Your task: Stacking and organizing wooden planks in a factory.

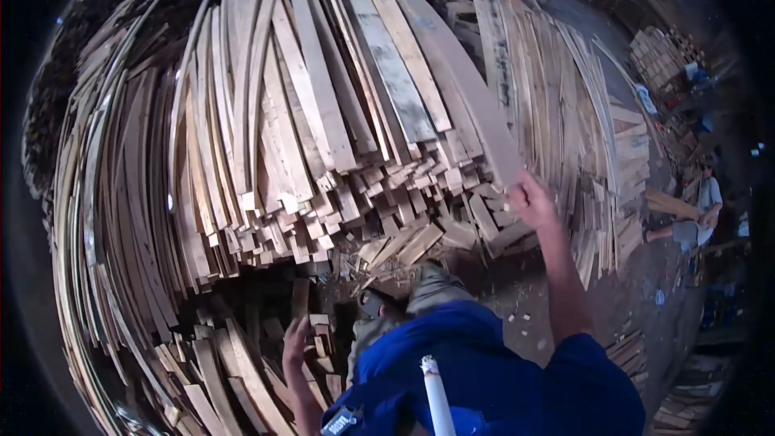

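Note:
My right hand (533, 200) is closed round the near end of a long wide wooden plank (464, 69). The plank slants from the top of a big pile of boards (311, 105) down to my fist. Low on the left, my left hand (296, 345) hangs beside my body with its fingers stretched and nothing visible in it. Short wood offcuts (321, 329) and a lower stack of boards (242, 363) lie close to that hand. Many boards of the big pile have uneven ends pointing toward me.
More planks stand stacked at right (541, 89) and curve along the left. Broken scraps (408, 242) lie on the floor before my feet. A person (701, 214) sits at far right by some boards. A lit cigarette (436, 396) juts into view below.

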Motion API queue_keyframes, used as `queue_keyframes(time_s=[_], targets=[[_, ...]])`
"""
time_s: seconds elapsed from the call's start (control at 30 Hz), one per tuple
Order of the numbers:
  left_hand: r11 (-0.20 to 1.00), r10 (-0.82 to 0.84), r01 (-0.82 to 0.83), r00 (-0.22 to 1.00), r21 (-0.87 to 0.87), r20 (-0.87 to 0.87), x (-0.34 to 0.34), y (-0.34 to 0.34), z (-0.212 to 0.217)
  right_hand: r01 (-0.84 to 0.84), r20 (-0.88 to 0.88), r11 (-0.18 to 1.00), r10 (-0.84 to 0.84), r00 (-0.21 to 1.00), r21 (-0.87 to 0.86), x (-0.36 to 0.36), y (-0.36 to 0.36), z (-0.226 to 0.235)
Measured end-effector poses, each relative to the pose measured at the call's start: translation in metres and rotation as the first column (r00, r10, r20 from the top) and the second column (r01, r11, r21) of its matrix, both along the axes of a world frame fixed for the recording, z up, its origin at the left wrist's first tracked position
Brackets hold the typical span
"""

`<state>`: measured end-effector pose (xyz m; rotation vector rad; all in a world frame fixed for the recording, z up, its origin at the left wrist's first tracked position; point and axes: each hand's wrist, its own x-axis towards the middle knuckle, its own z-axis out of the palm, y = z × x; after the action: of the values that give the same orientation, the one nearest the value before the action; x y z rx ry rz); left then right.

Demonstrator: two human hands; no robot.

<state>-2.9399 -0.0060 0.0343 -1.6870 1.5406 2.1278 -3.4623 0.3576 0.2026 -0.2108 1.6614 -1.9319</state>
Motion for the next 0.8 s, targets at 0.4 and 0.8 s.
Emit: queue_keyframes(time_s=[0.4,0.8], targets=[[0.872,-0.377,0.464,0.838,0.154,-0.394,-0.428,0.109,0.040,0.138,0.567,0.982,-0.189,0.802,0.132,0.204,0.158,-0.074],[0.821,0.497,-0.260,0.763,0.508,-0.413,-0.593,0.125,0.028,0.179,0.466,0.945,-0.292,0.835,0.273,0.145,0.210,-0.075]])
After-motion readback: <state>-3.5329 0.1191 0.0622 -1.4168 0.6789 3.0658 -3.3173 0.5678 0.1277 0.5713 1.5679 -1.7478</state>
